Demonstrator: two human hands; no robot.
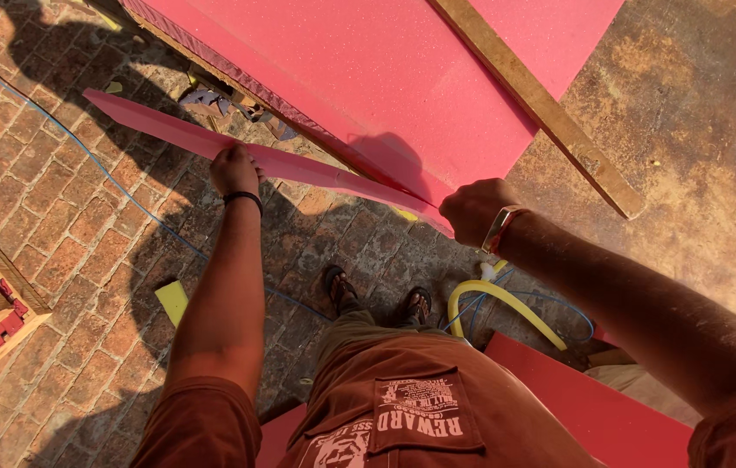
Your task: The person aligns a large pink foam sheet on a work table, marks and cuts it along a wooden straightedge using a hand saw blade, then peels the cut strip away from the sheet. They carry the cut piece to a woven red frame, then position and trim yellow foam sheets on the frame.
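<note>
Head view: a long, narrow pink strip (299,165) is seen stretched between two bare hands, above a brick floor (65,217).
Left hand (234,169): clenched on the strip partway along it, with the far end left sticking out beyond the grip.
Right hand (475,211): closed into a fist at the strip's near end, beside the edge of the large pink sheet (368,78).
Strip position: held off the floor, just beside the sheet's edge; whether it is fully apart from the sheet cannot be told.
Long axis: laid from upper left to lower right, roughly along the sheet's edge.
Pointing: the free tip is aimed up and left.
Nearby: a wooden batten (541,104) on the sheet, a worn tabletop (697,130), a yellow hose (507,308).
</note>
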